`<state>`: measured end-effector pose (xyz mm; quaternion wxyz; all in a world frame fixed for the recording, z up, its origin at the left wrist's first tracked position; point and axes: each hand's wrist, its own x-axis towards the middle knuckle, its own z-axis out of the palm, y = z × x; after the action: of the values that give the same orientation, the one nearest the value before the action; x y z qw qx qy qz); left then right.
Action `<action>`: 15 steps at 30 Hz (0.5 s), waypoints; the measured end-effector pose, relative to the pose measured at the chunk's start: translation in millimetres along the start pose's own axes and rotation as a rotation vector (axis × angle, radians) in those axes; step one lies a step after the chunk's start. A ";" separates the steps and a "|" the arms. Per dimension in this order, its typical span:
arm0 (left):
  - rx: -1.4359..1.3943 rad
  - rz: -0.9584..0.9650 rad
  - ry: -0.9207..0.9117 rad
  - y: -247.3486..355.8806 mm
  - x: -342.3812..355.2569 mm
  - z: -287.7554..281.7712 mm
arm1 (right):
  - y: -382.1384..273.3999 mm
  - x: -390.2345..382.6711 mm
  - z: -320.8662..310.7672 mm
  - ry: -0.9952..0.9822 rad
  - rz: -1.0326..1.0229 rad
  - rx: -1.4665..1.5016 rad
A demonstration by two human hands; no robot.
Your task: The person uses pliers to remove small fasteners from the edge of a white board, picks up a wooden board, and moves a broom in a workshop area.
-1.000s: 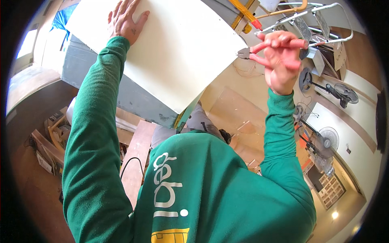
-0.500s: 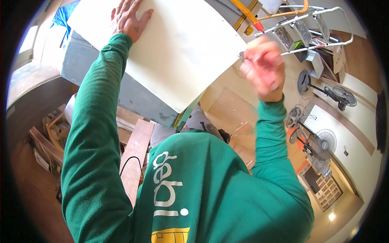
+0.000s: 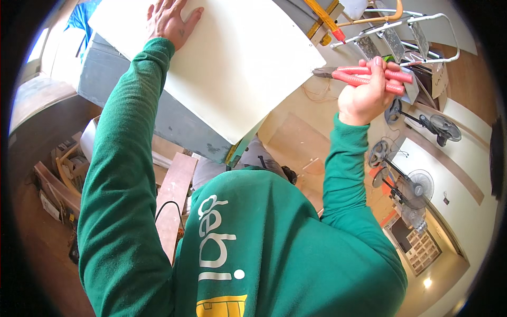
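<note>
A pair of pliers [image 3: 353,79] with red handles and a dark metal head is gripped in my right hand [image 3: 364,98]. Its jaws are at the right edge of a white sheet [image 3: 237,58]; whether they bite on anything there is too small to tell. My left hand [image 3: 171,24] lies flat on that sheet near its upper left, fingers spread, some fingertips cut off by the frame's top. Beneath the sheet is a grey box-like piece [image 3: 174,119] with a worn lower corner.
A reddish board [image 3: 177,198] lies below the grey piece on the left. Beyond my right hand stand a white-framed stepladder [image 3: 417,39] and several fans [image 3: 441,127]. A yellow bar with a red tip [image 3: 325,20] juts in at the top. Thin wire [image 3: 317,95] lies near the pliers.
The right hand, blurred before, has turned and now shows the pliers clearly, with the jaws at the sheet's edge. My left hand stays on the sheet.
</note>
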<state>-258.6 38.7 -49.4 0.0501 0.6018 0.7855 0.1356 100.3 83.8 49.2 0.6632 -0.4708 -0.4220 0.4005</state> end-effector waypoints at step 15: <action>-0.014 -0.011 0.040 -7.7 1.5 7.8 | 1.9 51.1 -15.3 -0.791 0.261 0.192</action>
<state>-264.3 39.5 -58.9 0.0393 0.5941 0.7888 0.1530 130.9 127.4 53.6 0.4348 -0.2668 -0.5415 0.6683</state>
